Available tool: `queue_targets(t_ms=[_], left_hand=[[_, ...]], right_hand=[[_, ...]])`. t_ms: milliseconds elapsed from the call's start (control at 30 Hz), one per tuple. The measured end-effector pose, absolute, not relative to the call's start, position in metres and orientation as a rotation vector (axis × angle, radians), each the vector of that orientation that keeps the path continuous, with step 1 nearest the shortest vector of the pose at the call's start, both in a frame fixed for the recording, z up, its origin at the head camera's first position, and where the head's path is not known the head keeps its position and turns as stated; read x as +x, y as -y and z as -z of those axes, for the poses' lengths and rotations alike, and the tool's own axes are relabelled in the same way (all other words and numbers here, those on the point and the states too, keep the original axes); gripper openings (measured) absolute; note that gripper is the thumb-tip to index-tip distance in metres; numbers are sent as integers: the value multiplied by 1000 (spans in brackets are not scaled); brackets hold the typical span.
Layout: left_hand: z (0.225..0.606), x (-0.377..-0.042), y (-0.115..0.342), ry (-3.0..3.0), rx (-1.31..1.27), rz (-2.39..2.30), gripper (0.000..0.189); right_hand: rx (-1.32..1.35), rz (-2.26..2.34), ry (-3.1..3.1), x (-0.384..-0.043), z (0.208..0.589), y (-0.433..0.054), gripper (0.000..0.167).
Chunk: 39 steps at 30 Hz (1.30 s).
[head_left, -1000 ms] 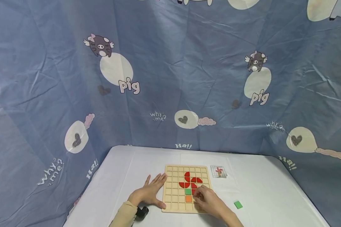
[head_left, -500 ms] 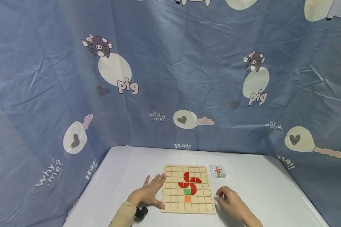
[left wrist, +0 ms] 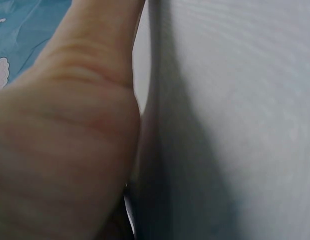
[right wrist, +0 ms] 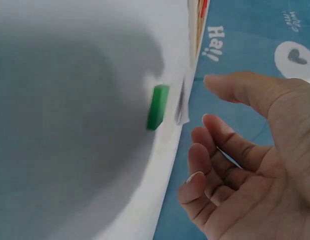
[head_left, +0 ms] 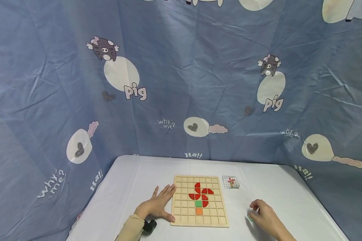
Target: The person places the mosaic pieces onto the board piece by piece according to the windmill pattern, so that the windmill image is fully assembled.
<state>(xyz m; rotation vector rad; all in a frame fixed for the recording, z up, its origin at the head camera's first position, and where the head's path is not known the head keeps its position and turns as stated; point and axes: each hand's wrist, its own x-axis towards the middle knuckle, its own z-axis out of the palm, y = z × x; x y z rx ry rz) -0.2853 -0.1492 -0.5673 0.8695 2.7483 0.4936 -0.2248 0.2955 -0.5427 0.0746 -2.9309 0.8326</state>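
A wooden grid board (head_left: 182, 211) lies on the white table. My left hand (head_left: 157, 206) rests at its left edge with fingers spread, fingertips and thumb on the rim. Several red quarter-round pieces (head_left: 205, 203) form a pinwheel in the board's cells. Below them sit a green square tile (head_left: 198, 203) and an orange square tile (head_left: 199, 211). To the right of the board, my right hand (head_left: 265, 216) hovers just over a loose green tile (right wrist: 158, 107). Its thumb and loosely bent fingers stand apart, with nothing between them, and partly hide that tile in the head view.
A small pattern card (head_left: 231, 181) with a printed pinwheel on a grid lies right of the board's far corner. A black device (head_left: 149, 226) sits at the left wrist. A blue printed cloth (head_left: 169, 83) hangs behind and beside the white table (head_left: 151, 167).
My right hand has left the board and moved right to the loose green tile. The red piece it was touching now lies fully visible on the board. My left hand stays put.
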Motion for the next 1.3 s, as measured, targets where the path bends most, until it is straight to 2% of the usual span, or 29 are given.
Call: queue_targets(t_ms=[300, 900, 1300], left_hand=[[568, -285, 150, -2749, 871, -490, 127], [571, -287, 149, -2754, 891, -483, 128], [569, -285, 149, -2746, 876, -490, 127]], right_hand=[[-50, -831, 3037, -229, 554, -302, 40], [-79, -832, 3040, -230, 556, -301, 24], [-109, -787, 3034, -232, 556, -293, 25]])
